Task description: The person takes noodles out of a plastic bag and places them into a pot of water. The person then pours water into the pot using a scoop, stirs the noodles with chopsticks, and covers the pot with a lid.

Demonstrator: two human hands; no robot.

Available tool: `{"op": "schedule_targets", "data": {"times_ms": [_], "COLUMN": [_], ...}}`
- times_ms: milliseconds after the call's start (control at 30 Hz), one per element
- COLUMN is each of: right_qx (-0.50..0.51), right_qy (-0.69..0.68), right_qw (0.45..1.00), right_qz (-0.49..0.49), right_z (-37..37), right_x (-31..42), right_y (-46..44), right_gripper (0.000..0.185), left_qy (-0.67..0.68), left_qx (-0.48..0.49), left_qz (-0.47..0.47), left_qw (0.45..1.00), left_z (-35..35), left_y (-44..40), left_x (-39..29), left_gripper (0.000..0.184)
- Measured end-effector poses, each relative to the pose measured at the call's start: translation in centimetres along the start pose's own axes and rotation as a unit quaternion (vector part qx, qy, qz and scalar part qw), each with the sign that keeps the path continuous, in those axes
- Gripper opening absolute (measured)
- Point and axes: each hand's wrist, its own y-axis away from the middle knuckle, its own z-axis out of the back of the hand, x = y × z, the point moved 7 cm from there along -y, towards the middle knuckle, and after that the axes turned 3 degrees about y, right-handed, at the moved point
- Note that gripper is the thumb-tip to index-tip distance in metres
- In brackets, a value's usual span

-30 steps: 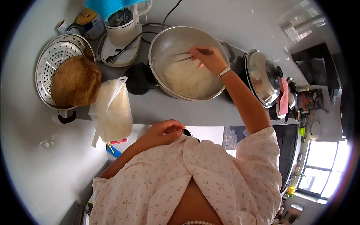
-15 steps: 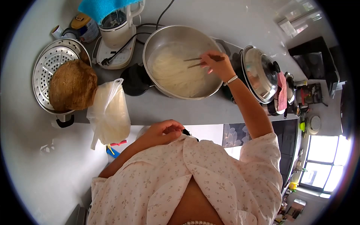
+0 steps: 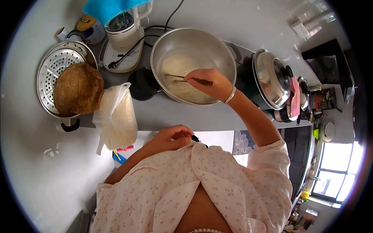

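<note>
The right hand (image 3: 211, 84) is closed on the chopsticks (image 3: 176, 77), inside the pan (image 3: 194, 42); the left hand (image 3: 175, 138), apart, is half curled.

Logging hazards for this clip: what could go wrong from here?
1. The pot might shift if the chopsticks push it; the right hand holds them, the left hand isn't steadying it.
2. The plastic bag overhangs the counter edge; a bump could drop it.
</note>
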Motion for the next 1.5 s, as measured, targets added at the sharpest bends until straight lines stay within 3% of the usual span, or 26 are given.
{"op": "schedule_targets", "data": {"times_ms": [33, 67, 233, 367, 433, 567, 667, 733, 867, 933, 1100, 1167, 1367, 1500], "right_qx": [-0.035, -0.038, -0.107, -0.126, -0.159, -0.069, -0.102, -0.105, -0.079, -0.065, 0.013, -0.082, -0.154, -0.185], "right_qy": [0.092, 0.099, 0.225, 0.262, 0.048, -0.103, -0.034, 0.130, 0.227, -0.023, -0.090, 0.114, 0.318, 0.207], "right_qw": [0.993, 0.994, 0.968, 0.955, 0.984, 0.976, 0.979, 0.969, 0.959, 0.981, 0.989, 0.984, 0.927, 0.956], "right_qz": [0.064, 0.009, 0.014, -0.059, -0.065, -0.179, -0.174, -0.183, -0.147, -0.183, -0.115, -0.113, -0.122, -0.099], "right_z": [0.2, 0.8, 4.8, 6.8, 6.2, 3.4, 4.9, 6.6, 7.5, 5.9, 1.6, 3.4, 7.4, 5.8], "right_x": [1.0, 0.7, -2.3, -2.9, -3.0, -4.0, -6.0, -6.1, -2.6, -1.3, -1.4, -2.2, -0.2, 0.2], "right_y": [0.0, 0.2, 1.4, 1.1, 0.2, -1.0, -0.1, 1.2, 2.6, 2.6, 1.2, 1.2, 0.8, -1.4], "right_gripper": [0.013, 0.012, 0.011, 0.013, 0.016, 0.019, 0.020, 0.019, 0.018, 0.018, 0.017, 0.015, 0.013, 0.014], "left_qy": [-0.005, -0.010, 0.016, 0.030, 0.030, 0.007, -0.008, 0.011, 0.046, 0.047, -0.014, -0.003, 0.022, 0.024], "left_qx": [-0.001, 0.000, -0.010, -0.009, -0.005, 0.006, 0.005, -0.006, -0.016, -0.011, 0.013, 0.017, -0.001, -0.002], "left_qz": [0.001, 0.003, 0.008, 0.016, 0.021, 0.008, 0.005, 0.012, 0.025, 0.027, 0.020, 0.009, 0.040, 0.037], "left_qw": [1.000, 1.000, 1.000, 0.999, 0.999, 1.000, 1.000, 1.000, 0.999, 0.998, 1.000, 1.000, 0.999, 0.999], "left_z": [0.1, 0.1, 0.3, 0.4, 0.2, 0.0, 0.1, 0.3, 0.8, 0.6, 0.2, 0.2, 0.8, 0.8], "left_y": [0.0, 0.0, 0.1, 0.1, -0.1, -0.4, -0.2, 0.1, 0.3, 0.1, -0.4, -0.4, 0.5, 0.6], "left_x": [-0.1, -0.1, 0.2, 0.0, 0.0, -0.4, -0.8, -0.4, -0.2, -0.2, -0.9, -0.8, -0.3, -0.7], "left_gripper": [0.032, 0.032, 0.033, 0.032, 0.032, 0.032, 0.032, 0.031, 0.030, 0.030, 0.029, 0.030, 0.029, 0.030]}}
